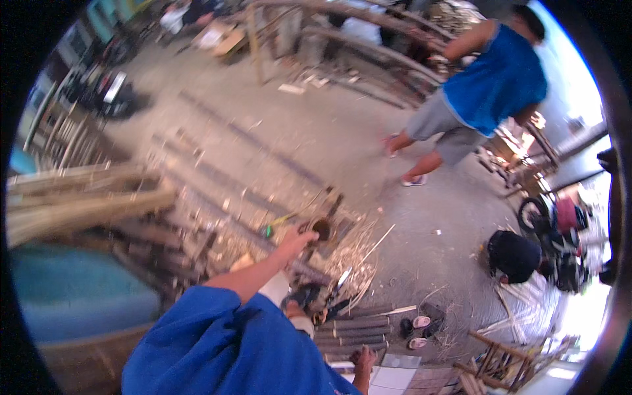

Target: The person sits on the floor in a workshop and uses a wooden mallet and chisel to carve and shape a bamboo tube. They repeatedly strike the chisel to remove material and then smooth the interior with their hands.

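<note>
My left arm reaches forward, and its hand has the fingers round the side of a brown, round, hollow thing. That thing has a dark opening and looks like a cup or the end of a tube; blur hides its exact kind. Below it lies a heap of pale wood shavings. Nearer to me, my right hand is low, beside several dark round poles and a white flat panel. Its fingers look bent, but they are too small and blurred to show a grip.
A person in a blue sleeveless top stands at the far right. Another person in dark clothes crouches at the right, near a motorbike. Long timbers lie across the floor. Bundled pale strips are at the left; sandals lie by the poles.
</note>
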Tool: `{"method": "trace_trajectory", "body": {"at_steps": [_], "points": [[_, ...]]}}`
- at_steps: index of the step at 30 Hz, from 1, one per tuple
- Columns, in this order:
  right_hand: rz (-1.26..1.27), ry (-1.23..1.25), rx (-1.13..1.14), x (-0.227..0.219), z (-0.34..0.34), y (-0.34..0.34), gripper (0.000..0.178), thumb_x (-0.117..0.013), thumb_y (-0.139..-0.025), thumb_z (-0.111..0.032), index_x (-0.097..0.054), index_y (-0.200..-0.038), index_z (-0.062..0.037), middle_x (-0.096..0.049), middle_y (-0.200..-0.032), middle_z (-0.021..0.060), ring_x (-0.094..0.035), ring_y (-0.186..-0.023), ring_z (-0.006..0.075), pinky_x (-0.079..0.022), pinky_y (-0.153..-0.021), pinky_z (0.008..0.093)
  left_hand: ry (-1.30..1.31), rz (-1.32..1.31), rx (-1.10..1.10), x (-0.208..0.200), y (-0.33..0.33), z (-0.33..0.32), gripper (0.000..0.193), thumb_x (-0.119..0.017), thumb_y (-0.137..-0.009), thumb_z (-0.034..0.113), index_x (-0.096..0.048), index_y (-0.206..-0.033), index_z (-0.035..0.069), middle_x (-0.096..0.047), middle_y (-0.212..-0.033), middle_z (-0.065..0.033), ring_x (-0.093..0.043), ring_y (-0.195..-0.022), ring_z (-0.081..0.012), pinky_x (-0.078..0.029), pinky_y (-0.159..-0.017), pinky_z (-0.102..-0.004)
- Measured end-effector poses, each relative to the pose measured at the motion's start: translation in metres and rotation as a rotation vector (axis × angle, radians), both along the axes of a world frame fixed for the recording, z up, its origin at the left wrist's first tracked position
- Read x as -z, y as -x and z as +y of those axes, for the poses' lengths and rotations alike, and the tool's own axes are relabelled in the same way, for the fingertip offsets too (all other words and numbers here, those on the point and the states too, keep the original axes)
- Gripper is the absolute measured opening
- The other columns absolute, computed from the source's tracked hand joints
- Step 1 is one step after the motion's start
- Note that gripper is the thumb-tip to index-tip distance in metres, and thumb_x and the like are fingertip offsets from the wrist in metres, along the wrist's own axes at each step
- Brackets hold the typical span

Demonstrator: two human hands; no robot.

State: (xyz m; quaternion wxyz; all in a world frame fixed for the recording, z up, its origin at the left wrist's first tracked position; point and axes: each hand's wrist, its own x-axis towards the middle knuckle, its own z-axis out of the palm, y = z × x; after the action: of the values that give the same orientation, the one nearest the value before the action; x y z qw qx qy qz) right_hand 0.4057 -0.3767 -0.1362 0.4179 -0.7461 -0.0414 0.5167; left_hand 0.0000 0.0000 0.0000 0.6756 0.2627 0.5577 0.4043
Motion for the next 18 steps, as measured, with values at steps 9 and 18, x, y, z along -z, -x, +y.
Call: {"method": "trace_trajectory", "body": {"at_steps": [9,18], "points": [[-0.08,0.279,-0.376,-0.06,0.079,0.0,0.027,-0.057,-0.1,-0.031,-0.062,-0.094,-0.0053,-0.061,-0.073,0.0061,-0.058,-0.055,0.0178,-0.052,-0.05,0.034,0.08,-0.024,-0.46,0.034,0.034,-0.051,0.073,-0.067,-0.08,0.012,-0.043,-0.149,0.007,-0.058,-0.129,-0.0099,-0.061,-0.106,-0.0208,-0.05,-0.092,-0.0356],[-0.101,0.326,-0.814,-0.049,0.144,0.088,0.034,-0.057,-0.101,-0.032,-0.064,-0.112,-0.001,-0.066,-0.082,0.0084,-0.065,-0.065,0.0188,-0.057,-0.06,0.0338,0.191,0.014,-0.698,0.118,0.14,-0.096,0.071,-0.063,-0.08,0.011,-0.043,-0.147,-0.002,-0.061,-0.126,-0.0124,-0.058,-0.111,-0.0204,-0.047,-0.092,-0.0295]]}}
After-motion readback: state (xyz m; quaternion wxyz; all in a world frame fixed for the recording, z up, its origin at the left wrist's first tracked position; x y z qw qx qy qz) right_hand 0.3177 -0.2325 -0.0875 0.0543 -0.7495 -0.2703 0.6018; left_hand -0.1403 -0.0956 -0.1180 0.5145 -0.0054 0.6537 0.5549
